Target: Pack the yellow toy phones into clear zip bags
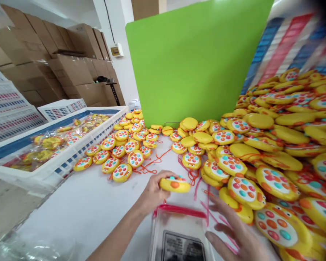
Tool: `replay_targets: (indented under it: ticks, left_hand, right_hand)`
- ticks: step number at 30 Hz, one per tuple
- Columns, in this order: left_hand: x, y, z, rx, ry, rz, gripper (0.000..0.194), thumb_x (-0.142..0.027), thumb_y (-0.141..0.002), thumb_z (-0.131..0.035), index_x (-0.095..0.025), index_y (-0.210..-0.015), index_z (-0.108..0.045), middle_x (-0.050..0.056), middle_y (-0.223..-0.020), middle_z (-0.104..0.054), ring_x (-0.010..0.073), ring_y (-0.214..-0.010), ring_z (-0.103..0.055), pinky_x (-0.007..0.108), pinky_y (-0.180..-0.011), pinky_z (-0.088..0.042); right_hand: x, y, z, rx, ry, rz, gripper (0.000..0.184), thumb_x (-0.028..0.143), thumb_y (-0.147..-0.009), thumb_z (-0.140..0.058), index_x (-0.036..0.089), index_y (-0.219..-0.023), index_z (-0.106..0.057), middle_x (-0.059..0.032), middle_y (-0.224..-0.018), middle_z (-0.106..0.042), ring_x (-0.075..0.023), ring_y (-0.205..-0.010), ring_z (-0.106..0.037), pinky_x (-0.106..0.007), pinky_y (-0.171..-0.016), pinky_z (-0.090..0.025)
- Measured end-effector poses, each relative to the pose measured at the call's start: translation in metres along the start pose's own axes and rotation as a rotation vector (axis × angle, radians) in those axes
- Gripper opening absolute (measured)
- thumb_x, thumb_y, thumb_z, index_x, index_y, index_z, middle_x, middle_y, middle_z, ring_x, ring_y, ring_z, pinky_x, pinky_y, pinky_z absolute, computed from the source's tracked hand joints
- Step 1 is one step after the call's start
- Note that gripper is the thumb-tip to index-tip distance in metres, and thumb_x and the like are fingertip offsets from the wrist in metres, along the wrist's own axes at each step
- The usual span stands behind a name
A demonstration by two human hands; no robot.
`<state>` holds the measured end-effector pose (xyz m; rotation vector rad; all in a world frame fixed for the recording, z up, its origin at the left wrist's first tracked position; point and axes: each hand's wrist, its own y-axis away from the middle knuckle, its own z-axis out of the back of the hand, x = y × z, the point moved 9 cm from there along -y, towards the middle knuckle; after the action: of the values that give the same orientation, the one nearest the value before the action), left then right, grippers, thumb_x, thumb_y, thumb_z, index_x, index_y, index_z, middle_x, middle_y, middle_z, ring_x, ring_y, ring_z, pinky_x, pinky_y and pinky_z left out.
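Both hands work low in the view: the left hand (152, 192) pinches a round yellow plastic toy with coloured bubble buttons (175, 184) by its rim, fingers curled around its near edge, holding it just above the mouth of a clear plastic pouch with a red zip strip (179, 232). The right hand (233, 232) lies half open beside the pouch, fingers spread, touching its right edge but clasping nothing. To seat the toy well, I judge the pouch mouth should be spread wide and the toy tipped edge-first so its red cord does not snag on the zip strip. Around them is a white desk (78, 214). A heap of matching yellow toys (274, 145) rises to the right, and a flat spread of more toys (125, 148) lies ahead. A white slatted crate of bagged toys (70, 152) stands to the left, and a green board (195, 61) stands upright behind.
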<state>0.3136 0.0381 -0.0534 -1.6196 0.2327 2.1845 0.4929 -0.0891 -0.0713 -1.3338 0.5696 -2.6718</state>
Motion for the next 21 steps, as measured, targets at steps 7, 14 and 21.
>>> replay_targets:
  ticks: [7, 14, 21]
  left_hand:
    - [0.000, 0.067, -0.024, -0.077, 0.335, 0.127, 0.040, -0.011, -0.062, -0.068, -0.022, -0.101, -0.066, 0.006, -0.115, -0.062, 0.0248, -0.102, -0.058, 0.031, -0.089, -0.044]
    - [0.000, 0.115, -0.026, -0.325, -0.127, -0.032, 0.014, -0.024, -0.081, -0.058, -0.023, -0.094, -0.063, 0.007, -0.096, -0.066, 0.0219, -0.090, -0.061, 0.029, -0.080, -0.048]
    - [-0.025, 0.095, -0.040, -0.161, -0.018, -0.171, 0.032, -0.023, -0.085, -0.058, -0.023, -0.117, -0.055, 0.009, -0.116, -0.060, 0.0224, -0.108, -0.056, 0.032, -0.093, -0.045]
  right_hand:
    - [0.048, -0.012, -0.027, 0.023, 0.073, 0.220, 0.033, 0.024, -0.089, -0.050, 0.027, -0.121, -0.043, -0.0063, -0.114, -0.065, -0.0180, -0.098, -0.067, -0.025, -0.079, -0.058]
    - [0.045, -0.015, -0.007, -0.094, 0.442, 0.279, 0.032, 0.024, -0.091, -0.043, 0.024, -0.123, -0.043, -0.0119, -0.127, -0.052, -0.0259, -0.115, -0.056, -0.037, -0.087, -0.054]
    - [0.059, 0.009, -0.021, -0.028, 0.402, 0.376, 0.030, 0.031, -0.096, -0.037, 0.024, -0.123, -0.046, -0.0098, -0.124, -0.052, -0.0191, -0.108, -0.061, -0.023, -0.081, -0.057]
